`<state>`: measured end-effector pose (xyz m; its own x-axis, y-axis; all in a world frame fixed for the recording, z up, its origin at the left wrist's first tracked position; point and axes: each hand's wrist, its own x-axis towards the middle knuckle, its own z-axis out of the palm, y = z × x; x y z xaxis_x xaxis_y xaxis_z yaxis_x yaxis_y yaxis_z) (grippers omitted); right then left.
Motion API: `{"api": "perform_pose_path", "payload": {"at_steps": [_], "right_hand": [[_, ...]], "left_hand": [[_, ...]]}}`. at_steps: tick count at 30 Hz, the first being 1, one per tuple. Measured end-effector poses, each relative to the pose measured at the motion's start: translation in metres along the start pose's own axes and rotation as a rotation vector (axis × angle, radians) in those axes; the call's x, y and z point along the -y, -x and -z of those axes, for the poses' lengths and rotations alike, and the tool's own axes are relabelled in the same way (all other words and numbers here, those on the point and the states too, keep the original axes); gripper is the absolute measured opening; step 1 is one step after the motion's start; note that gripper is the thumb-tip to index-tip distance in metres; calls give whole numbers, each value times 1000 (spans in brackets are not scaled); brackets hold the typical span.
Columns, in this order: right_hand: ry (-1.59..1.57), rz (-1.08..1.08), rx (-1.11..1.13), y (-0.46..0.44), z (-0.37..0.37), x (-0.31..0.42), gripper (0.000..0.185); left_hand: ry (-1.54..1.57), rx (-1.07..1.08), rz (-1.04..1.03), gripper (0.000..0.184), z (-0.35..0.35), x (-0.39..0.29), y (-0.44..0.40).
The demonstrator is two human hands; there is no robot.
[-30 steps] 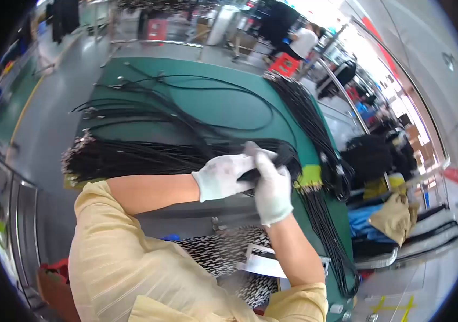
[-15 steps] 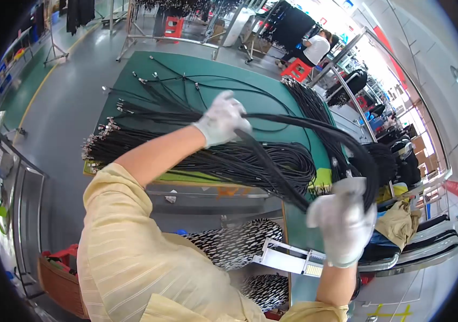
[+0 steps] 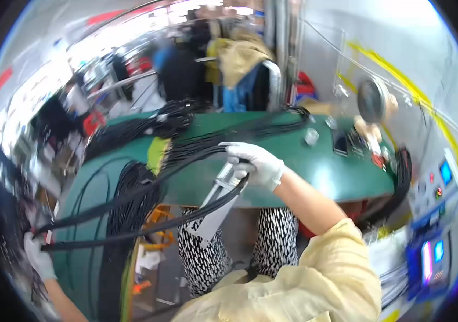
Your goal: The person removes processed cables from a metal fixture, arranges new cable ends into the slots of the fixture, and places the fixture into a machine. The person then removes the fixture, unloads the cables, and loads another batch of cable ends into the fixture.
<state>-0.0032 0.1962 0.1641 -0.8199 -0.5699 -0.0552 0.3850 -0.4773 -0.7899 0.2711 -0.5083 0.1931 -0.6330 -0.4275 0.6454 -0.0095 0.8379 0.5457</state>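
A looped bundle of black cables (image 3: 132, 199) stretches in two strands across the green table (image 3: 288, 182). My gloved right hand (image 3: 258, 163) closes around its right end, above the table's near edge. At far left, my gloved left hand (image 3: 40, 257) grips the other end; some of its fingers are blurred. Beneath the strands lies a thick pile of black cables (image 3: 127, 188). A white metal fixture (image 3: 210, 217) with a slotted bar slants below my right hand, over the table edge and my lap.
More cable bundles (image 3: 250, 127) lie along the table's back. A phone (image 3: 340, 144), a small clear cup (image 3: 311, 137) and a round fan (image 3: 373, 100) are at the right. A machine with lit screens (image 3: 427, 257) stands further right. Garments (image 3: 245, 59) hang behind.
My view has swung to the right, bringing the fan and machine into sight. Both hands still hold the cable bundle, now drawn out longer between them.
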Motion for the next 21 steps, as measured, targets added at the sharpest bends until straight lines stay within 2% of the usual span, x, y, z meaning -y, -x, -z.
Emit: {"api": "perform_pose_path", "payload": {"at_steps": [1,2,3,4,5,7,8,9,10,11,12,13,14,16,17,18,19,20,21], "right_hand": [[41,76,-131,25,11,5,31],[-33,99,-103,38,52,8,37],[-227,102,-139,58,86,14,43],[-185,175,-180,86,113,19,44],[-146,248,-404,107,135,21,44],[-28,317,-663,159,192,35,35],[78,403,-781,182,233,38,33],[199,374,-902,207,271,48,35],[159,535,-1039,228,281,55,36],[195,578,-1179,247,314,63,37],[302,572,-1215,272,363,73,38],[330,643,-1402,283,370,76,35],[1087,548,-1744,303,422,73,37],[1432,82,-1975,302,355,83,45],[1564,204,-1909,297,366,80,50],[1707,318,-1727,291,376,75,52],[1708,410,-1668,272,364,68,55],[1653,478,-1534,250,343,64,57],[1615,644,-1259,229,323,59,56]], "left_hand": [[-293,39,-274,20,-34,-87,1],[-175,85,-340,17,-57,-76,-17],[-328,122,-492,18,-92,-158,-7],[-453,198,-485,22,-120,-215,-1],[-320,216,-605,26,-154,-234,-2],[-440,493,-767,28,-214,-297,2],[-438,542,-760,28,-246,-338,19],[-309,608,-923,28,-284,-357,25],[-374,693,-942,26,-319,-376,35],[-191,710,-1046,20,-356,-395,47],[-161,765,-1111,16,-394,-414,59],[-128,815,-1132,14,-430,-428,72],[-89,842,-1133,14,-464,-443,87],[-21,854,-1125,19,-523,-460,115],[18,929,-1068,27,-565,-448,128],[-70,1086,-979,33,-570,-456,136],[-189,1133,-934,40,-553,-477,142],[-57,1001,-1028,42,-556,-474,146],[62,863,-1123,45,-557,-470,150]]}}
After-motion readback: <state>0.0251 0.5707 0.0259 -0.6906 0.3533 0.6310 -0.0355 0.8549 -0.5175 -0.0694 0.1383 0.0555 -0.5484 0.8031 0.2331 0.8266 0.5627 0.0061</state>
